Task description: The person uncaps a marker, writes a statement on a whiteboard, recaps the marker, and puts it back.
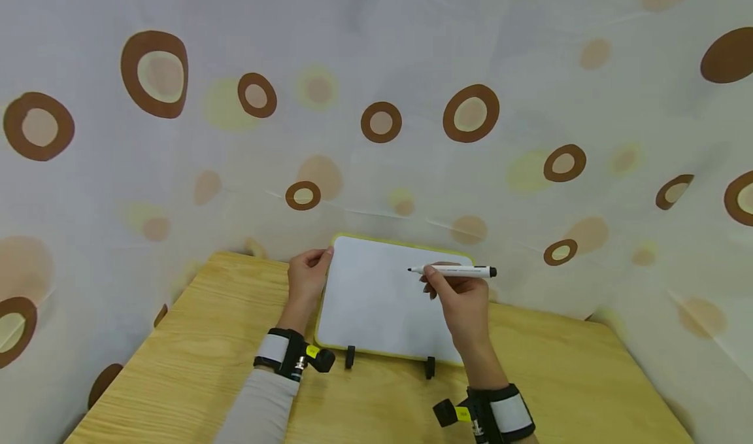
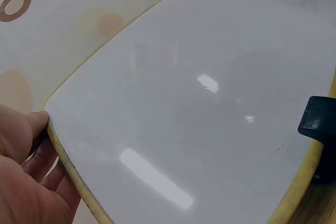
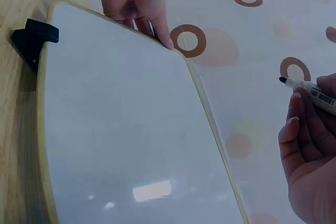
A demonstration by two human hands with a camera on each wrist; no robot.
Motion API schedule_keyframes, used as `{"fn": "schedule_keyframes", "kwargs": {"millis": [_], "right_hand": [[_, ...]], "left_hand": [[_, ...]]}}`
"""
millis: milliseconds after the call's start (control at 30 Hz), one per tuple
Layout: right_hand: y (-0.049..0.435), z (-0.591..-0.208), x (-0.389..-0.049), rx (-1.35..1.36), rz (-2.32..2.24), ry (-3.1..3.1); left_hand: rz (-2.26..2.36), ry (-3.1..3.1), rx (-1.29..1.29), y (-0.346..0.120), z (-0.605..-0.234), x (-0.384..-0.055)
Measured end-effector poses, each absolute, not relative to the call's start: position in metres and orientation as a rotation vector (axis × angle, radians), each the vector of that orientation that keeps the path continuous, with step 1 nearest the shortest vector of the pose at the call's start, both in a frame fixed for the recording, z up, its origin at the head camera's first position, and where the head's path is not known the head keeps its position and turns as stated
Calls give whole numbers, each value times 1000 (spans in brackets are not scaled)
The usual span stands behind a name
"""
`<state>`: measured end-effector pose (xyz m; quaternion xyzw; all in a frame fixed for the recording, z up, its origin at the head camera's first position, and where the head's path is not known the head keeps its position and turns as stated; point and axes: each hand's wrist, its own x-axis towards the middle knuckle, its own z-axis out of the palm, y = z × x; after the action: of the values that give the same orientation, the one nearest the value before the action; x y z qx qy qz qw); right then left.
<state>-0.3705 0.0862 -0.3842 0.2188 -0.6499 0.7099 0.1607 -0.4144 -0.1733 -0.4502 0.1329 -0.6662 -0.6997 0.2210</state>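
A whiteboard point(image 1: 376, 300) with a yellow rim leans back on the wooden table, its face blank apart from light glare. At its upper left corner my left hand point(image 1: 307, 275) grips the edge, thumb on the front and fingers behind, as the left wrist view shows. My right hand point(image 1: 461, 303) holds a white marker point(image 1: 465, 271) between thumb and fingers in front of the board's upper right part. The marker lies level, its bare dark tip pointing left and its black end to the right. In the right wrist view the tip point(image 3: 283, 80) stands apart from the board.
Two black stand clips point(image 1: 350, 357) support the board's lower edge. The light wooden table point(image 1: 565, 365) spreads to both sides. Behind it hangs a pale sheet point(image 1: 329, 51) with brown and beige circles. Each wrist wears a strap point(image 1: 510, 413) with a small camera.
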Motion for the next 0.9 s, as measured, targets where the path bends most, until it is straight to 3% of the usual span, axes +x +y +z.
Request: {"fn": "schedule_keyframes", "kwargs": {"millis": [533, 900], "right_hand": [[53, -404, -382, 564, 1891, -2049], [36, -380, -359, 590, 1751, -2242]], "left_hand": [[-1933, -1812, 355, -147, -444, -403], [-2006, -1795, 332, -133, -434, -394]]}}
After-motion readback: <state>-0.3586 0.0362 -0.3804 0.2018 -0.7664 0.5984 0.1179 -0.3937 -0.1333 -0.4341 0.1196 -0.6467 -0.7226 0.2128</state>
